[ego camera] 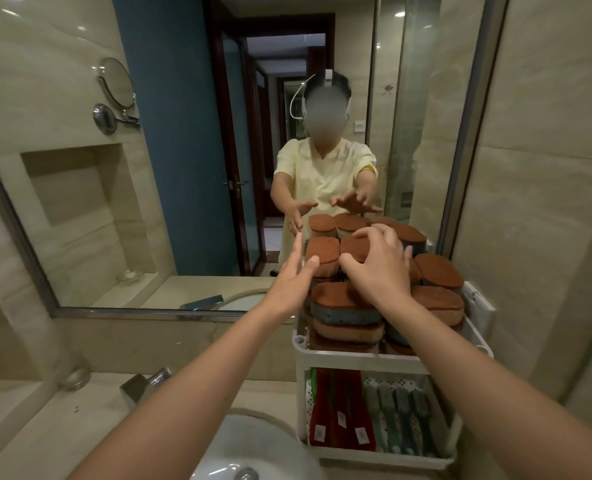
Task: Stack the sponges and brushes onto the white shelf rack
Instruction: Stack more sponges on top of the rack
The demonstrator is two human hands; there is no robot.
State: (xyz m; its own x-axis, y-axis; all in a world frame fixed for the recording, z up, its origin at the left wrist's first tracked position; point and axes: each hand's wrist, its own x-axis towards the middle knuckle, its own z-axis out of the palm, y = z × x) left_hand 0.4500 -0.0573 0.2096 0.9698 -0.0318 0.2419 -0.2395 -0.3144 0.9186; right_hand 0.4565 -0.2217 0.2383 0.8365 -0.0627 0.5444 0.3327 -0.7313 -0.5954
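A white shelf rack (356, 359) stands on the counter at the right, against the mirror. Its top tier carries a tall pile of sponges (343, 306) with brown scouring tops and grey or tan bodies. Red-handled and green-grey brushes (398, 420) lie side by side on the lower tier. My left hand (292, 278) hovers open at the left side of the pile, fingers straight, touching nothing that I can see. My right hand (379, 261) is spread over the top sponges with curled fingers, resting on them without holding any.
A large wall mirror (183, 168) behind the rack reflects me and the pile. A white basin (253, 441) lies below my left arm, with a chrome tap (145, 384) behind it. A tiled wall closes the right side next to the rack.
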